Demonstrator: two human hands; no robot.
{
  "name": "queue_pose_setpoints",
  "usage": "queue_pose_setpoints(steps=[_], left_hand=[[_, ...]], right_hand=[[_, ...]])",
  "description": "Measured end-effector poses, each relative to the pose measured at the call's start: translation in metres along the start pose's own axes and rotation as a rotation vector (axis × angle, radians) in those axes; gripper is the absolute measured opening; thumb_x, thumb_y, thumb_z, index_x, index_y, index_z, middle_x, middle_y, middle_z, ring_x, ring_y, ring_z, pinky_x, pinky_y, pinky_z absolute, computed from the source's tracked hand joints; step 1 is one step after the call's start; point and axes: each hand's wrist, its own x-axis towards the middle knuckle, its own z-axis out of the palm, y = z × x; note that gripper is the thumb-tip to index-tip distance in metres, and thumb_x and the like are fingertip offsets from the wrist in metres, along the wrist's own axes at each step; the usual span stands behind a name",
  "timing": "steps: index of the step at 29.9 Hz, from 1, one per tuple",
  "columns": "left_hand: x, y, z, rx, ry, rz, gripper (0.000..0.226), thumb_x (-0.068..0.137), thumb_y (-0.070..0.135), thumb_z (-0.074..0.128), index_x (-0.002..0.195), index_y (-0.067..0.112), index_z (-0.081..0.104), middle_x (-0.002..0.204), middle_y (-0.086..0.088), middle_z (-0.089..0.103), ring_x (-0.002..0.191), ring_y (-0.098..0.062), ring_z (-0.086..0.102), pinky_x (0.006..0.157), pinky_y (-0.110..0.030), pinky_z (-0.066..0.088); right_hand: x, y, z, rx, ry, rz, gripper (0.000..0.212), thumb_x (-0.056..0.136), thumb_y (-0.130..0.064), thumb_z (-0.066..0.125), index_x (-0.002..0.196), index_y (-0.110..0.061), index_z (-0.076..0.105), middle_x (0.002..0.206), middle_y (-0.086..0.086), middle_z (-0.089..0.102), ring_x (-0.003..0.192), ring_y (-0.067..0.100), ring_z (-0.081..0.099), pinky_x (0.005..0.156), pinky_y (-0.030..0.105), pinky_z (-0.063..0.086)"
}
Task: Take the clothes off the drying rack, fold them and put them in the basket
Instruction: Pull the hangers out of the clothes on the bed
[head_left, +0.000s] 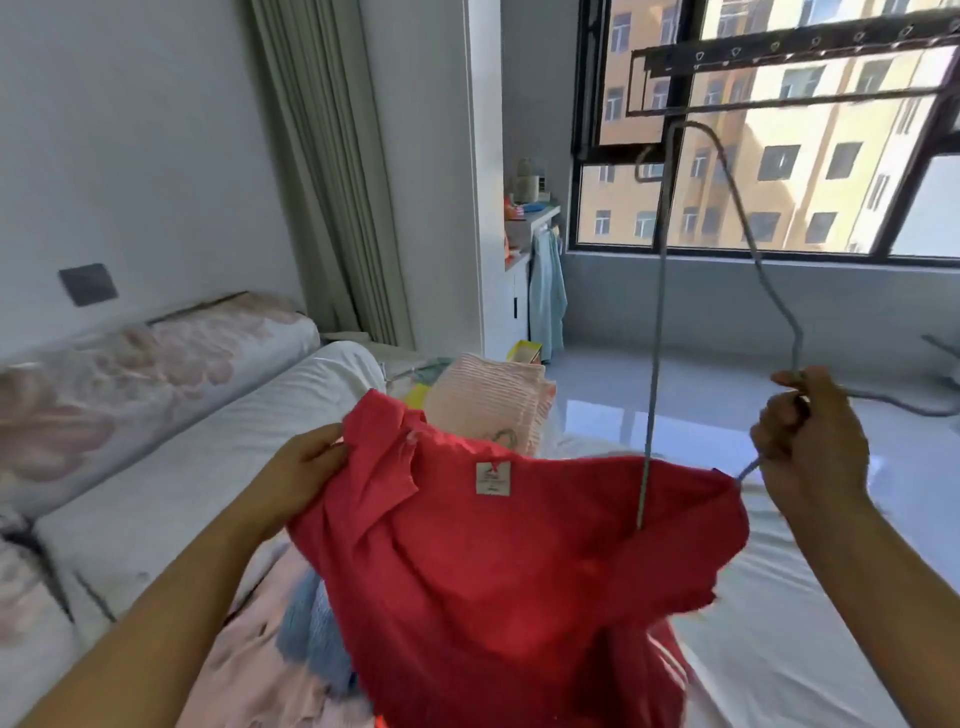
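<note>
A red garment (509, 571) with a white neck label hangs spread in front of me over the bed. My left hand (306, 478) pinches its left shoulder. My right hand (810, 441) grips a grey wire hanger (727, 171), one end of which still sits inside the garment's right shoulder. The hanger's hook reaches up to the dark drying rack (779, 52) in front of the window. A folded pink garment (493, 400) lies on a pile beyond the red one. No basket is in view.
A bed with a white sheet (779, 623) lies under my hands, with floral pillows (130, 374) along the wall at left. Pink and blue clothes (306, 623) lie below the red garment. A white cabinet (519, 291) and glossy floor are beyond.
</note>
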Motion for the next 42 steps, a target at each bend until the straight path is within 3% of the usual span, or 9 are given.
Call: queue_pose_setpoints(steps=[8, 13, 16, 19, 22, 28, 31, 34, 42], left_hand=[[0.059, -0.058, -0.048, 0.268, -0.199, -0.054, 0.032, 0.087, 0.002, 0.057, 0.086, 0.033, 0.065, 0.070, 0.037, 0.063, 0.071, 0.021, 0.057, 0.067, 0.002, 0.040], [0.145, -0.134, -0.072, 0.411, -0.144, -0.147, 0.021, 0.086, 0.009, 0.062, 0.074, 0.026, 0.065, 0.079, 0.004, 0.069, 0.080, -0.014, 0.063, 0.069, -0.020, 0.043], [0.200, -0.189, -0.066, 0.446, -0.022, -0.207, 0.006, 0.085, 0.008, 0.063, 0.089, 0.006, 0.066, 0.092, -0.014, 0.067, 0.092, -0.033, 0.061, 0.069, -0.031, 0.035], [0.236, -0.249, -0.023, 0.377, -0.011, -0.297, 0.038, 0.082, 0.009, 0.066, 0.116, 0.001, 0.055, 0.112, -0.017, 0.061, 0.106, -0.035, 0.058, 0.077, -0.031, 0.037], [0.254, -0.327, 0.028, 0.463, -0.162, -0.370, 0.073, 0.077, 0.019, 0.069, 0.139, 0.005, 0.034, 0.137, -0.020, 0.044, 0.124, -0.035, 0.046, 0.102, -0.039, 0.037], [0.227, -0.455, 0.096, 0.579, -0.489, -0.552, 0.085, 0.084, 0.043, 0.061, 0.147, 0.011, 0.013, 0.153, -0.007, 0.020, 0.138, -0.019, 0.029, 0.110, -0.028, 0.028], [0.228, -0.496, 0.106, 0.529, -0.479, -0.615, 0.087, 0.085, 0.048, 0.058, 0.147, 0.010, 0.012, 0.155, -0.008, 0.016, 0.140, -0.021, 0.026, 0.112, -0.029, 0.024], [0.234, -0.529, 0.109, 0.360, -0.421, -0.732, 0.087, 0.082, 0.040, 0.066, 0.146, 0.005, 0.019, 0.153, -0.013, 0.021, 0.140, -0.024, 0.025, 0.114, -0.031, 0.020], [0.256, -0.557, 0.108, 0.218, -0.195, -0.904, 0.063, 0.082, 0.028, 0.068, 0.129, -0.004, 0.041, 0.135, -0.022, 0.047, 0.126, -0.032, 0.044, 0.106, -0.037, 0.031]], right_hand=[[0.041, 0.070, 0.046, 0.182, 0.078, 0.095, 0.034, 0.099, -0.027, 0.036, 0.068, -0.017, 0.047, 0.039, -0.008, 0.027, 0.033, 0.005, 0.019, 0.032, 0.016, 0.016], [0.082, 0.132, 0.081, -0.207, 0.068, 0.044, 0.035, 0.099, -0.027, 0.036, 0.072, -0.014, 0.052, 0.039, -0.010, 0.036, 0.035, 0.004, 0.025, 0.034, 0.015, 0.021], [0.112, 0.184, 0.094, -0.463, 0.068, 0.061, 0.035, 0.099, -0.026, 0.039, 0.071, -0.014, 0.056, 0.039, -0.009, 0.039, 0.035, 0.003, 0.028, 0.036, 0.014, 0.023], [0.129, 0.260, 0.096, -0.718, 0.029, 0.153, 0.032, 0.098, -0.023, 0.045, 0.071, -0.015, 0.061, 0.041, -0.010, 0.044, 0.038, 0.002, 0.035, 0.040, 0.013, 0.028], [0.142, 0.340, 0.093, -0.966, -0.110, 0.259, 0.028, 0.096, -0.017, 0.047, 0.073, -0.017, 0.063, 0.057, -0.001, 0.052, 0.048, 0.006, 0.044, 0.048, 0.015, 0.033], [0.185, 0.491, 0.097, -1.325, -0.297, 0.433, 0.028, 0.095, -0.022, 0.050, 0.068, -0.027, 0.055, 0.065, -0.004, 0.056, 0.075, 0.026, 0.056, 0.066, 0.031, 0.037], [0.228, 0.557, 0.110, -1.448, -0.350, 0.440, 0.019, 0.094, -0.032, 0.051, 0.096, -0.018, 0.063, 0.097, 0.006, 0.065, 0.095, 0.026, 0.057, 0.079, 0.034, 0.043], [0.258, 0.610, 0.115, -1.685, -0.286, 0.446, 0.053, 0.093, -0.034, 0.052, 0.138, -0.011, 0.036, 0.140, 0.014, 0.042, 0.127, 0.031, 0.040, 0.104, 0.044, 0.033], [0.165, 0.663, 0.065, -1.629, -0.490, 0.743, 0.056, 0.093, -0.025, 0.053, 0.141, -0.007, 0.032, 0.146, 0.013, 0.030, 0.132, 0.028, 0.034, 0.108, 0.033, 0.028]])
